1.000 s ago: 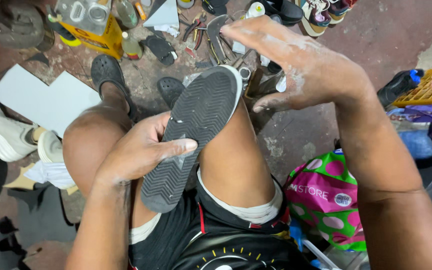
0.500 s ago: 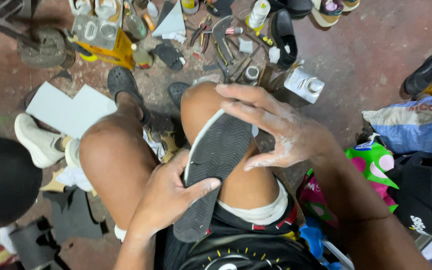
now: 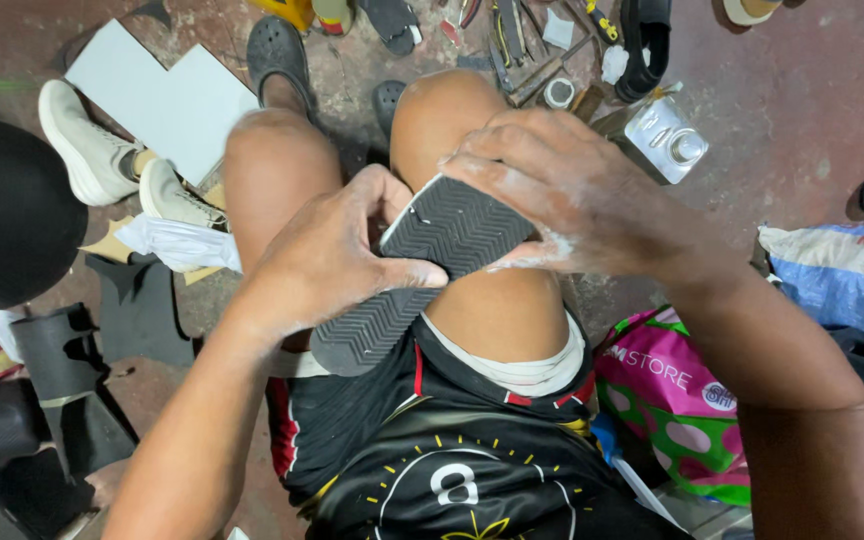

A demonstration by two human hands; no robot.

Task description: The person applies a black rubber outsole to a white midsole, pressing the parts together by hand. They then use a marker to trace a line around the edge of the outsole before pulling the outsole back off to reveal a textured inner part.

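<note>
Floor: a stained reddish-brown concrete floor (image 3: 812, 110), littered with shoe parts and tools; the person sits low with both bare knees raised.
Sole: a dark grey rubber shoe sole (image 3: 422, 270) with a zigzag tread and a pale edge lies tread-up across the right thigh, its heel end hanging between the legs toward 7 o'clock.
Left hand: the left hand (image 3: 327, 255) is clamped on the sole's left edge, thumb pressed flat over the tread.
Right hand: the right hand (image 3: 577, 195), dusted white, covers the sole's upper end at 1 o'clock, fingers curled over the tip and closed on it.
In the way: the right hand hides the toe of the sole; the knees hide the floor beneath.
Tools: pliers and other hand tools (image 3: 522, 40) lie in a heap at 12 o'clock, beside a black sandal (image 3: 644, 45).
Can: a small square metal can (image 3: 664, 138) with a round cap sits at 2 o'clock.
Sheets: two pale grey flat sheets (image 3: 167, 95) lie at 10 o'clock, with white sneakers (image 3: 82, 145) on another person's feet just beside them.
Clog: a dark clog (image 3: 277, 55) is on the person's left foot at 11 o'clock.
Bags: a pink and green dotted plastic bag (image 3: 687, 410) with white lettering lies at 4 o'clock; a blue and white woven sack (image 3: 847, 275) lies at 3 o'clock.
Scraps: black rubber pieces (image 3: 72, 370) lie at 8 o'clock.
</note>
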